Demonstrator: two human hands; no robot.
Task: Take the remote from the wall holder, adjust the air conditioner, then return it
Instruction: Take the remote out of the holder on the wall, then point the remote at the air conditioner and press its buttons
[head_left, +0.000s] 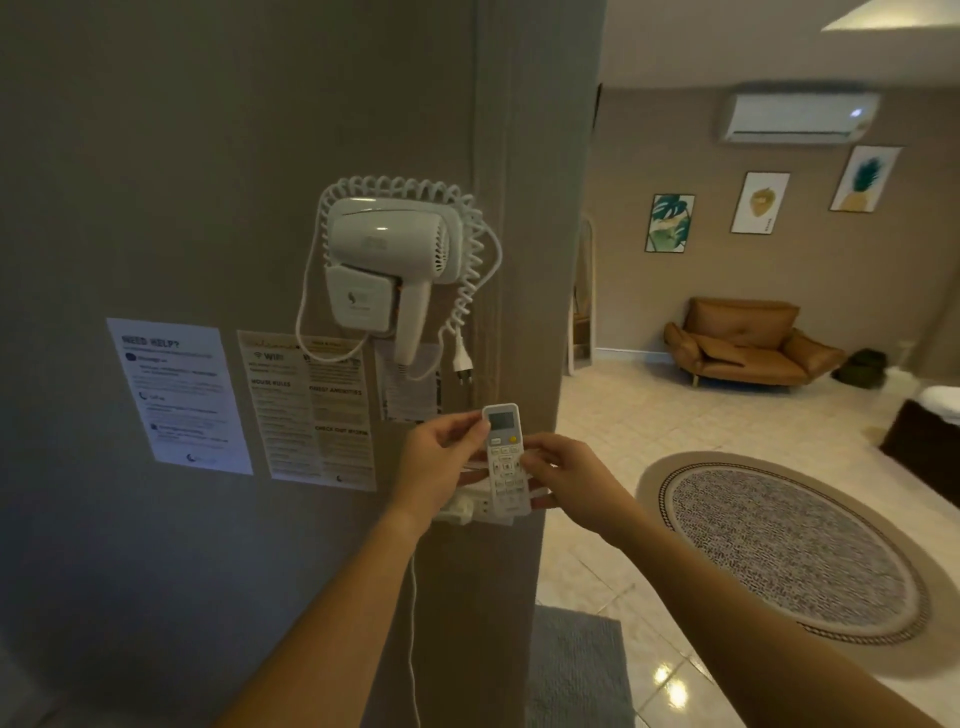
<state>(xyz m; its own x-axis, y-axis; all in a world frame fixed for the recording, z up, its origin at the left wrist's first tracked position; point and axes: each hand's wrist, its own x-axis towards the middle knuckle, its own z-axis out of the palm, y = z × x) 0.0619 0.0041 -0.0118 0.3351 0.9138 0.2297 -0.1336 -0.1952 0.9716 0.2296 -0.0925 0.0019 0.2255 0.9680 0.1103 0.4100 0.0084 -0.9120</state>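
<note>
Low in the centre of the frame, the slim white air-conditioner remote with a small grey display stands upright against the corner of the grey-brown wall, held between both hands. The left hand pinches its upper left edge near the display, fingers curled closed on it. The right hand grips its right side lower down, thumb across the buttons, probably to steady it while sliding it. Its lower end sits at the white plastic wall holder; whether it is seated inside or just clear of it is hard to tell, and what else the holder contains is hidden. Two hands suggest care in guiding it along the bracket. The white wall-mounted air conditioner hangs at upper right.
</note>
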